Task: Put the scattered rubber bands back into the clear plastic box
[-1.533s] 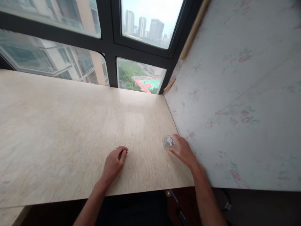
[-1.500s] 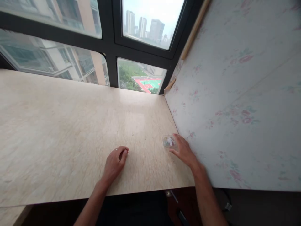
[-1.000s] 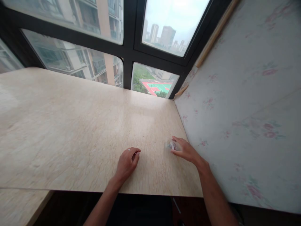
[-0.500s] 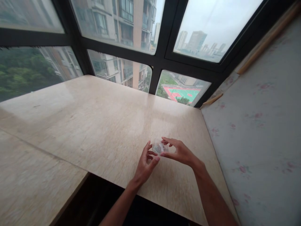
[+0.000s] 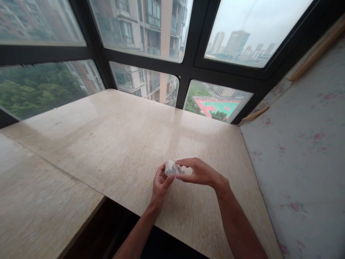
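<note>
my two hands meet in front of me, above the near part of the desk point(image 5: 129, 144), and between them is a small clear box point(image 5: 171, 167). my left hand point(image 5: 160, 185) has hold of the left end of this box: the fingers are curled behind it and the thumb lies along its near side, so this hand is only a little open, about as much as the box is thick. a thin ring point(image 5: 162, 175) shows on one of its fingers. my right hand point(image 5: 199, 172) comes from the other side, curved like the letter c, with a clear gap between the thumb and the index finger; their tips are at the right part of the box, and they seem to pinch it. the box is tilted a little, and something pale shows through it, but it is too small for me to tell what. i cannot tell if its lower edge touches the desk.

the desk has a beige stone pattern, and a seam crosses it at my left. at my right stands a wall point(image 5: 304, 169) with pink flowers on its paper. behind the desk are the dark window frames point(image 5: 184, 88), and through the glass i see tall buildings point(image 5: 164, 32), green trees point(image 5: 37, 88) and a red and green sports court point(image 5: 225, 109).
</note>
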### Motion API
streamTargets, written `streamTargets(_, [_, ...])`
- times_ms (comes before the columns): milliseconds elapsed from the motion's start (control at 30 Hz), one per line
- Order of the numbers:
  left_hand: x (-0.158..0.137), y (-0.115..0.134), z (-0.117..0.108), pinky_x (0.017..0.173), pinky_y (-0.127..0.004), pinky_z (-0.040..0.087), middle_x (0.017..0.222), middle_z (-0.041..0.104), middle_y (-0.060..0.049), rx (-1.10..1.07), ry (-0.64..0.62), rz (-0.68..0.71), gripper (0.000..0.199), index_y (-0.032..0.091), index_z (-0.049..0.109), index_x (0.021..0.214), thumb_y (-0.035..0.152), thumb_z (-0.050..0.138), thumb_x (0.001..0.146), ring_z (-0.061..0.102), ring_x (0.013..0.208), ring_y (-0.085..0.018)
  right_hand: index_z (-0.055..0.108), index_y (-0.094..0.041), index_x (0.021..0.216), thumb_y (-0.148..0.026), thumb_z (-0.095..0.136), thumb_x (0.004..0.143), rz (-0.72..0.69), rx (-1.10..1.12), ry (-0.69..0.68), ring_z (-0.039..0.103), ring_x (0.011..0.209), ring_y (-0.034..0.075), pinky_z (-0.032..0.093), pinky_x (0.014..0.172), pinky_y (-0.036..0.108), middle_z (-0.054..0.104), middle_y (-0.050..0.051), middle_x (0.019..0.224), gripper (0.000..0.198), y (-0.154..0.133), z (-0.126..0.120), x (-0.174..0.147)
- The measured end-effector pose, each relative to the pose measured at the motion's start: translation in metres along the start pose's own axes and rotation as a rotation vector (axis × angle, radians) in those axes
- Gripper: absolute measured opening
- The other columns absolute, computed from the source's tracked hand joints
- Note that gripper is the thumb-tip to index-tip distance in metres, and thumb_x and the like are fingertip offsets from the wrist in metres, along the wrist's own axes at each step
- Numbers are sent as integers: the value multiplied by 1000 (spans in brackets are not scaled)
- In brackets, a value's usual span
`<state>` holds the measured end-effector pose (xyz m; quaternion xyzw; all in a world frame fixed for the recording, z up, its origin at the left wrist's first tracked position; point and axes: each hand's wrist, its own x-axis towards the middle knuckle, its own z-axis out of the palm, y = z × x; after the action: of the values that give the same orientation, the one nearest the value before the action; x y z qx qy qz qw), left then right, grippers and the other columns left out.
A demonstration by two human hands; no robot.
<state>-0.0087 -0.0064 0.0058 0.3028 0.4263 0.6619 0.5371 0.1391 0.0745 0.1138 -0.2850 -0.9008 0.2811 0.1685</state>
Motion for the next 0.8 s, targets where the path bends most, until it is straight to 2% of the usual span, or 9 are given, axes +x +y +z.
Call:
streamTargets(100, [0,1,2,98,-42,46,129,59,-17,18,12,-25,69,16,48,130,43,74,73,59,114,-30,67,-23,82,-36,59,83,33,-76,-58,58,66,13,38,63,23,68,-2,74,15,-1,-2,-3])
streamTargets(200, [0,2,4,95,-38,48,127,61,-16,-8,29,-38,68,16,52,129,38,78,70,61,112,-29,63,-21,79,-30,59,81,65,-130,-117,54,65,12,34,63,23,66,-1,74,10,0,-1,-5])
streamTargets(433, [-1,5,3,97,-40,47,121,66,-14,-8,13,-76,66,15,57,129,36,78,70,61,113,-31,57,-20,73,-28,60,76,87,-243,-138,43,58,10,25,56,24,59,-3,67,9,-5,3,-5])
streamTargets(600, [-2,4,0,97,-40,46,118,68,-14,11,4,-89,66,16,58,129,36,79,69,62,112,-30,56,-19,68,-27,63,71,101,-252,-154,38,54,9,24,53,24,55,-4,61,11,-10,1,-5])
streamTargets(800, [-4,6,-1,93,-39,48,114,70,-12,15,-58,-82,64,17,60,126,37,79,68,64,106,-29,56,-18,64,-25,62,72,99,-189,-163,37,51,7,24,51,23,50,-6,56,12,-15,-1,-10])
